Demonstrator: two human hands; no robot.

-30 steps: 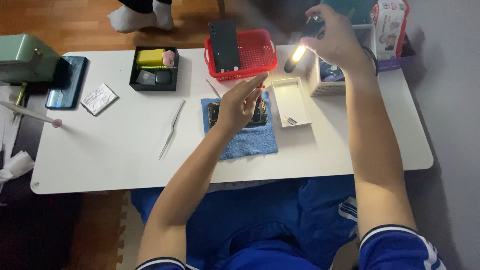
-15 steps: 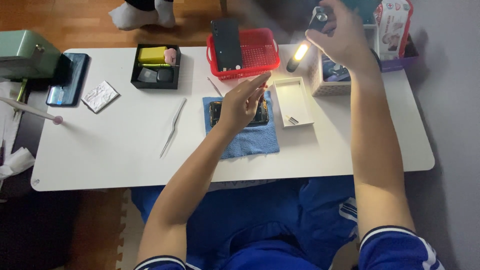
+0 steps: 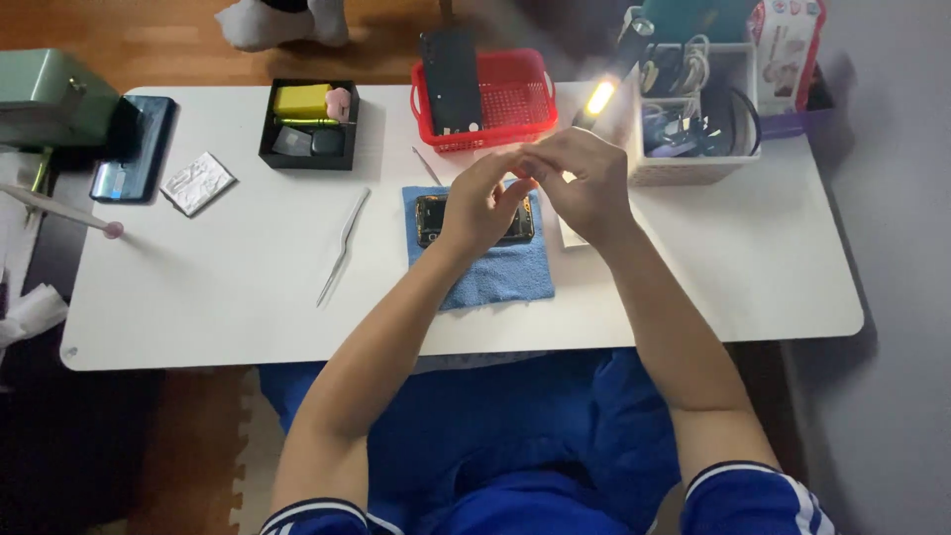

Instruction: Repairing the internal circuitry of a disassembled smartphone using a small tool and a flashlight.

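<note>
Right now I see both hands meeting above the blue cloth [image 3: 495,272], fingertips pinched together at the top edge of the opened phone [image 3: 436,220]. Left hand [image 3: 482,203] is curled, fingers bent toward the right hand [image 3: 582,183]; the two touch at the fingertips. Can't tell whether either holds a small part — whatever sits between the fingertips is too small to make out.

Phone: lies flat on the cloth, back off, dark inside with a yellowish rim, mostly covered by the left hand. Cloth sits at the middle of the white surface [image 3: 198,297], near its front edge.

On the surface, left of the cloth: metal tweezers [image 3: 342,248], lying slantwise, apart from it. Further left a small silver foil packet [image 3: 198,183], then a dark blue phone [image 3: 132,149] at the left edge beside a green metal box [image 3: 50,94]. Black tray [image 3: 309,124] at the back holds a yellow block, a pink piece and dark small parts. Red basket [image 3: 500,99] behind the cloth carries a black flat panel [image 3: 451,81]. A lit work light [image 3: 601,96] shines just behind the right hand. White basket [image 3: 693,119] at back right is full of cables.

Room: wooden floor beyond the surface, someone's socked feet [image 3: 282,20] at the top edge, grey wall on the right. I'm seeing blue shorts below the surface.
</note>
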